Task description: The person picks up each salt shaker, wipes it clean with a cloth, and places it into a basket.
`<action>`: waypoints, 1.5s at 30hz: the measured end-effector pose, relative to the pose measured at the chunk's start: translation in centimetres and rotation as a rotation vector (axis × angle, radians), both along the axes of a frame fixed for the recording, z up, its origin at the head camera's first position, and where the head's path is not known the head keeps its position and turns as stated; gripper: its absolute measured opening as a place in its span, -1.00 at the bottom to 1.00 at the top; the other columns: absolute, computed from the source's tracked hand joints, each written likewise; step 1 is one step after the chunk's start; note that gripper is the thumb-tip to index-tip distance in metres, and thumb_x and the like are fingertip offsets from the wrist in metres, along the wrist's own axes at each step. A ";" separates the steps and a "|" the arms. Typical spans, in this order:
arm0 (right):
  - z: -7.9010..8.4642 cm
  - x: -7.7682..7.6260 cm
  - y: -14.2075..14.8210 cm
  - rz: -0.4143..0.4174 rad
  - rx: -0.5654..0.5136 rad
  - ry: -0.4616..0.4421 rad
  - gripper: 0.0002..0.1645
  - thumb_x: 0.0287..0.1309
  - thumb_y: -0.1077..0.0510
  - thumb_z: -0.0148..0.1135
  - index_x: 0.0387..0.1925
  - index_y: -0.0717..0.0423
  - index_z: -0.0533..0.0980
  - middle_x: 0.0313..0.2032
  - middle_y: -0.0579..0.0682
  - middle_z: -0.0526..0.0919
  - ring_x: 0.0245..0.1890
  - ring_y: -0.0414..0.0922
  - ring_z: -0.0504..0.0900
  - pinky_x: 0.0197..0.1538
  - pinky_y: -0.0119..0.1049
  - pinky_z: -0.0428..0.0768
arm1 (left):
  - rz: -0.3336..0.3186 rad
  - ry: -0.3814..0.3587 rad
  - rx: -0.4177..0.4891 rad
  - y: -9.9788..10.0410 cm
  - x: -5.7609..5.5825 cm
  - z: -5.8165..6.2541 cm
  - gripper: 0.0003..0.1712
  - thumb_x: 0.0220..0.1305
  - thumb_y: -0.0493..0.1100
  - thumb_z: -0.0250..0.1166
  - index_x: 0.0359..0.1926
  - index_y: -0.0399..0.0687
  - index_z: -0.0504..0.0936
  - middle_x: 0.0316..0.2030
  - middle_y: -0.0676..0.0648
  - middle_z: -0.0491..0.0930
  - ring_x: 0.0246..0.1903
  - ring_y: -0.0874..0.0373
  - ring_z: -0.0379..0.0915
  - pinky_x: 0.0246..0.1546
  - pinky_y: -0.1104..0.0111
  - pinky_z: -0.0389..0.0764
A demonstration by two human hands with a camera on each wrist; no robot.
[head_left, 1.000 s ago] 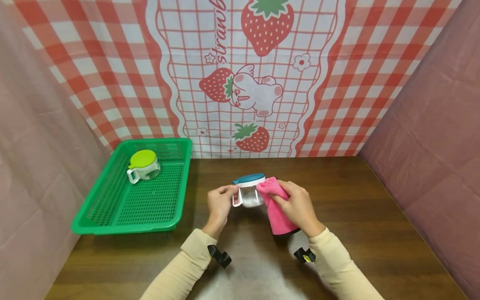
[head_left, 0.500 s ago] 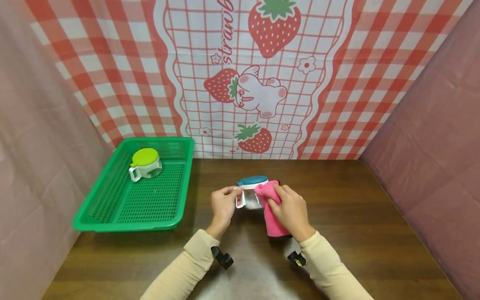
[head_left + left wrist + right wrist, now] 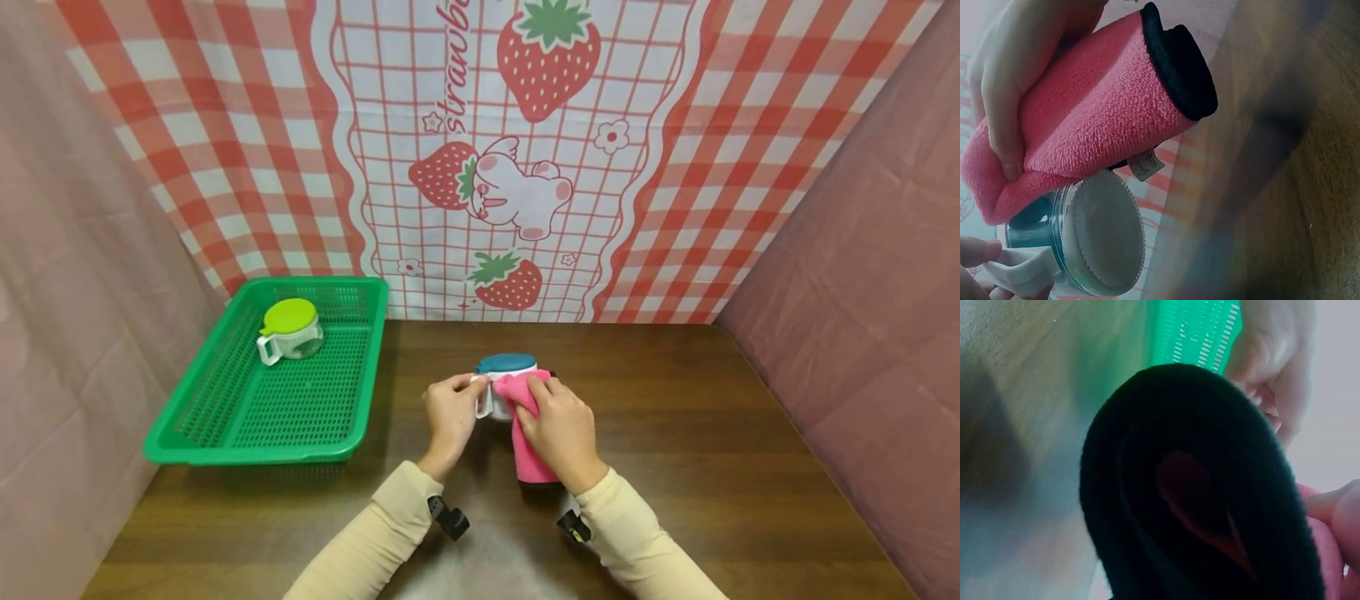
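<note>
Near the middle of the table, a clear jar [image 3: 1107,234] with a blue lid [image 3: 507,362] and a white handle [image 3: 484,400] is held above the wood. My left hand [image 3: 452,414] pinches that handle between thumb and fingers. A folded pink cloth [image 3: 1097,106] with black edging and a small tag is gripped by my right hand [image 3: 561,429]. The cloth lies against the jar's side and covers much of its front in the head view. In the right wrist view, the cloth's dark folded end [image 3: 1185,425] fills most of the picture and hides the jar.
A green plastic basket [image 3: 360,400] stands on the left of the table. Inside it sits a similar clear jar with a lime-green lid [image 3: 289,316]. The wooden table [image 3: 675,433] meets a strawberry-print cloth backdrop [image 3: 645,275], with pink curtains at both sides.
My right hand has moved left with the pink cloth, across the front of the jar, so more of the jar is covered. The left hand keeps its hold on the handle.
</note>
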State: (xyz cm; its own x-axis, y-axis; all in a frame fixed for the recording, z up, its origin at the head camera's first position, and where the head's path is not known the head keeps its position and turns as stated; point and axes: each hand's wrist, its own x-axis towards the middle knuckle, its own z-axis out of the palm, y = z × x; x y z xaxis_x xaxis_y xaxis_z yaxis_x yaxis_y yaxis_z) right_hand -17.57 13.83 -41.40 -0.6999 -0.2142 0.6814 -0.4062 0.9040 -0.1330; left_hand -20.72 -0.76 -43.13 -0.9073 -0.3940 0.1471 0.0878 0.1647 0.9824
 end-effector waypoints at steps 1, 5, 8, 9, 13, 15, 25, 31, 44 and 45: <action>0.0 0.0 -0.2 -0.006 0.015 0.005 -0.57 -0.14 0.11 0.51 -0.17 0.20 0.63 -0.43 0.14 0.62 -0.50 0.08 0.62 -0.47 -0.02 0.63 | 0.002 0.001 -0.003 0.0 0.0 0.0 -0.82 0.00 -0.21 0.50 -0.41 -0.27 0.78 -0.48 -0.20 0.74 -0.57 0.21 0.58 -0.58 0.47 0.56; -0.1 0.3 -0.7 -0.015 0.067 0.022 -0.57 -0.17 0.10 0.53 -0.20 0.17 0.63 -0.47 0.12 0.59 -0.53 0.06 0.59 -0.51 -0.06 0.61 | 0.013 -0.005 -0.024 -0.1 0.0 -0.1 -0.84 -0.02 -0.21 0.51 -0.44 -0.25 0.78 -0.49 -0.19 0.74 -0.53 0.19 0.58 -0.56 0.46 0.54; -0.3 0.5 -0.9 -0.011 0.099 0.024 -0.55 -0.20 0.08 0.55 -0.20 0.17 0.63 -0.46 0.11 0.58 -0.54 0.05 0.59 -0.51 -0.08 0.61 | 0.019 -0.018 -0.038 -0.2 0.0 -0.1 -0.84 -0.02 -0.20 0.51 -0.45 -0.24 0.79 -0.49 -0.18 0.74 -0.52 0.17 0.59 -0.55 0.45 0.54; -0.3 0.5 -0.9 -0.007 0.109 0.024 -0.54 -0.20 0.08 0.56 -0.21 0.16 0.63 -0.46 0.11 0.59 -0.54 0.04 0.59 -0.51 -0.09 0.61 | 0.019 -0.024 -0.042 -0.2 0.0 -0.1 -0.84 -0.02 -0.19 0.51 -0.45 -0.23 0.79 -0.49 -0.17 0.74 -0.52 0.17 0.59 -0.55 0.44 0.54; -0.6 0.8 -0.8 0.012 0.143 0.018 -0.53 -0.20 0.06 0.57 -0.21 0.15 0.62 -0.46 0.10 0.58 -0.54 0.03 0.58 -0.50 -0.12 0.61 | 0.011 -0.045 -0.032 -0.2 0.0 -0.1 -0.84 -0.02 -0.19 0.51 -0.45 -0.22 0.79 -0.50 -0.16 0.74 -0.55 0.21 0.57 -0.57 0.46 0.52; -0.8 0.9 -0.8 0.027 0.155 0.017 -0.52 -0.21 0.04 0.57 -0.20 0.14 0.62 -0.47 0.09 0.57 -0.53 0.02 0.57 -0.50 -0.13 0.61 | 0.004 -0.051 -0.015 -0.3 0.0 -0.2 -0.84 -0.01 -0.20 0.51 -0.45 -0.24 0.79 -0.51 -0.18 0.74 -0.57 0.22 0.57 -0.59 0.48 0.52; -1.8 1.3 -0.2 0.064 0.194 0.007 -0.51 -0.17 -0.03 0.57 -0.17 0.09 0.63 -0.49 0.04 0.56 -0.56 -0.04 0.54 -0.53 -0.18 0.58 | 0.010 -0.060 0.004 -0.7 -0.2 -0.3 -0.83 -0.01 -0.21 0.50 -0.42 -0.25 0.79 -0.51 -0.18 0.74 -0.59 0.29 0.51 -0.58 0.50 0.52; -2.4 1.1 0.5 0.086 0.170 0.011 -0.51 -0.17 -0.02 0.57 -0.17 0.07 0.65 -0.47 0.04 0.59 -0.54 -0.03 0.57 -0.51 -0.15 0.59 | 0.029 -0.053 -0.006 -1.2 -0.5 -0.5 -0.82 -0.02 -0.19 0.51 -0.42 -0.24 0.79 -0.52 -0.17 0.73 -0.60 0.30 0.49 -0.58 0.49 0.51; -2.4 0.4 1.6 0.088 0.028 -0.106 -0.66 -0.20 0.12 0.53 -0.30 0.07 0.63 -0.57 -0.02 0.46 -0.64 0.02 0.52 -0.59 -0.07 0.50 | 0.043 -0.051 0.067 -2.3 -0.8 -0.9 -0.82 0.00 -0.24 0.49 -0.40 -0.32 0.77 -0.52 -0.26 0.72 -0.66 0.26 0.52 -0.63 0.50 0.55; -2.2 0.3 1.7 0.089 0.012 -0.112 -0.66 -0.19 0.14 0.53 -0.28 0.08 0.64 -0.57 -0.02 0.47 -0.65 0.01 0.51 -0.59 -0.08 0.50 | 0.044 -0.056 0.068 -2.4 -0.9 -0.9 -0.82 0.00 -0.24 0.49 -0.40 -0.31 0.77 -0.52 -0.26 0.72 -0.65 0.26 0.52 -0.63 0.49 0.56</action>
State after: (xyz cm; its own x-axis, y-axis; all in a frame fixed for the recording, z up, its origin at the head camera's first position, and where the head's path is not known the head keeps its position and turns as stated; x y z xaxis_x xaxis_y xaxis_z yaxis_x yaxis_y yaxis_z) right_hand -17.29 15.52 -43.64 -0.7493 -0.2867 0.5969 -0.4682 0.8668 -0.1714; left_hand -21.58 -3.14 -44.02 -0.8949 -0.4411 0.0683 0.0267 0.0999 0.9946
